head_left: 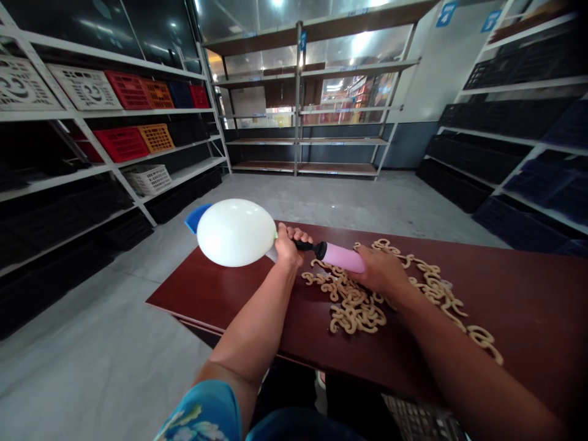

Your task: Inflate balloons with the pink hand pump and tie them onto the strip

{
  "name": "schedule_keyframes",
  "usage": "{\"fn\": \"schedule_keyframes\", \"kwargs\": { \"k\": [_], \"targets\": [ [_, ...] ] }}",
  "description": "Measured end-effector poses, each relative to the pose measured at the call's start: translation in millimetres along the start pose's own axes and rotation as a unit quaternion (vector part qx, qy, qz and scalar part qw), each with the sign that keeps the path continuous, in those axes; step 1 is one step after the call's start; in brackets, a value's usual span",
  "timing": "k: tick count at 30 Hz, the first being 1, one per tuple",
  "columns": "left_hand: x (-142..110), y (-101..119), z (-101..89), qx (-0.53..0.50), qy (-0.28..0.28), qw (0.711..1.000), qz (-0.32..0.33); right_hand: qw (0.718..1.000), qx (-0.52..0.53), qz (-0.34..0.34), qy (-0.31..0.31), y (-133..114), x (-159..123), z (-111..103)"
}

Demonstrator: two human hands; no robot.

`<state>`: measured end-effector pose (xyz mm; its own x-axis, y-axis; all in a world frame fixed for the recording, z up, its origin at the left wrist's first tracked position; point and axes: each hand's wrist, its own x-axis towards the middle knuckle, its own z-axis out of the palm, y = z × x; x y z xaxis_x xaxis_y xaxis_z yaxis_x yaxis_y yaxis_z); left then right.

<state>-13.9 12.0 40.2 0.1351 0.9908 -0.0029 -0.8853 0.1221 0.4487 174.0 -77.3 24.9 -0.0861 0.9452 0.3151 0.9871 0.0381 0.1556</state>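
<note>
Above the far left corner of the desk (519, 294), a white balloon (236, 233), swollen into a smooth oval, with neck toward the right. At that neck, the left hand (290, 245), fingers curled closed around it and the black front end of a hand pump (345, 258); the join itself hidden inside the grip. From there to the right, the pink barrel of the pump, held slightly aslant over the desk. Around the barrel's near end, the right hand (381, 272), wrapped closed.

Below the pump and beside the right hand, a heap of curled beige pieces (358, 309), tangled on the dark red top; more of the same strewn along the far side of the right forearm. Behind the balloon, part of a blue object (196, 218), mostly covered and impossible to identify. On the left upper arm, a blue patterned sleeve (202, 413).

Farther out, grey floor (333, 205), a metal rack (297, 98) straight ahead, and at left, shelves with red crates (122, 144) and white crates (85, 86).
</note>
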Motion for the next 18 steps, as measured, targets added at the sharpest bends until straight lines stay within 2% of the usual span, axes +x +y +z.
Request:
{"fn": "schedule_keyframes", "kwargs": {
  "k": [5,9,11,15,18],
  "targets": [
    [-5.7,-12.4,2.7,-0.002,-0.011,1.0,-0.006,1.0,0.029,-0.003,0.003,3.8,-0.5,-1.6],
    [-9.3,-18.0,3.3,-0.009,-0.023,1.0,-0.016,0.995,0.047,-0.043,0.079,-12.8,-3.9,-17.8],
    [-12.0,-20.8,3.6,-0.018,-0.034,0.999,-0.03,0.991,0.049,-0.08,0.097,-25.6,-6.3,-26.8],
    [-11.8,-20.1,2.4,-0.008,-0.052,0.996,-0.076,0.99,0.05,-0.104,0.077,-34.7,-11.1,-37.3],
    [-1.7,-11.6,-0.9,0.036,-0.002,0.998,-0.051,0.994,0.048,-0.086,0.051,-20.2,-13.7,-40.0]
  ]
}}
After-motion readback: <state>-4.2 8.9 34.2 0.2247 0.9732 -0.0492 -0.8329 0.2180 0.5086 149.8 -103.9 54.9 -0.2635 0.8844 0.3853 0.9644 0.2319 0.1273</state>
